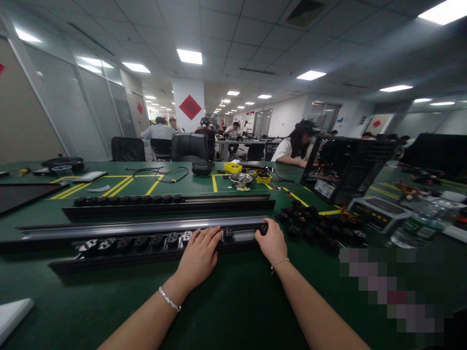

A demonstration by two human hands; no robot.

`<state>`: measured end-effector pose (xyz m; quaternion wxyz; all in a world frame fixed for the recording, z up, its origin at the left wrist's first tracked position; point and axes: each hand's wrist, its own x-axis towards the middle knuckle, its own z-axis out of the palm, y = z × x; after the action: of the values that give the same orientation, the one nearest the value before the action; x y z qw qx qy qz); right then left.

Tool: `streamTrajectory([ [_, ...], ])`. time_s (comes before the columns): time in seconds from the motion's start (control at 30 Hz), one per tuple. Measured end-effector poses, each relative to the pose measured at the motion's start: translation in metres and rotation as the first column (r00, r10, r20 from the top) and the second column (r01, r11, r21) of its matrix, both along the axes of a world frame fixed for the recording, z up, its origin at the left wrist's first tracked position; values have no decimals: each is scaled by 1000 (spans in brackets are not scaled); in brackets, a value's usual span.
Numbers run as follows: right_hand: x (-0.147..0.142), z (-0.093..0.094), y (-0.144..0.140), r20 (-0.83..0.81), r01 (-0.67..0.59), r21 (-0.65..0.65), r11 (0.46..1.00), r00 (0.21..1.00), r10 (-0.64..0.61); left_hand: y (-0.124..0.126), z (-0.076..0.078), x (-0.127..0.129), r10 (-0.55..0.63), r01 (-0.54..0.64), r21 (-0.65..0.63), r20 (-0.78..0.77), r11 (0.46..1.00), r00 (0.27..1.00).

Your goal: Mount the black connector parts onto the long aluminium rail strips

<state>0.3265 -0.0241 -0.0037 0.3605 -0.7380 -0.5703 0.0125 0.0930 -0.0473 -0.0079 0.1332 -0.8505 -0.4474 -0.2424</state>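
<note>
Pinching a round black end module [263, 227] between thumb and forefinger, right hand [273, 240] sits at the right end of the near rail [105, 262]. Left hand [199, 255] lies across the same rail, fingers together and bent over its top; can't tell whether they grip a part. Rail runs crosswise on the green tabletop [233, 306], just ahead of both hands, mostly out to the left. Row of round modules [140, 241] fills it left of the left hand; one small module [228, 232] shows between the hands.

Left fingers cover part of the row; contact underneath is hidden. Module details too small and dim to read. Pixelated patch masks the lower right. White object [14, 313] cut off at the left edge.

Long shiny strip [146, 227] lies right behind the near rail, far rail [204, 204] beyond it. Heap of black parts [310, 221] just right of the right hand, then power supply [379, 212] and plastic bottle [418, 226]. Open computer case [343, 167] stands behind these, partly blocking a seated person [286, 149]. Metal bowl [240, 179] and yellow tray [232, 167] farther back.
</note>
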Motion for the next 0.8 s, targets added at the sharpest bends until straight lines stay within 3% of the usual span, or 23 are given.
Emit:
streamTrajectory([
  [0.8, 7, -1, 2, -18, -9, 18, 1000, 1000, 9, 0, 0, 0, -2, 2, -6, 0, 1000, 1000],
])
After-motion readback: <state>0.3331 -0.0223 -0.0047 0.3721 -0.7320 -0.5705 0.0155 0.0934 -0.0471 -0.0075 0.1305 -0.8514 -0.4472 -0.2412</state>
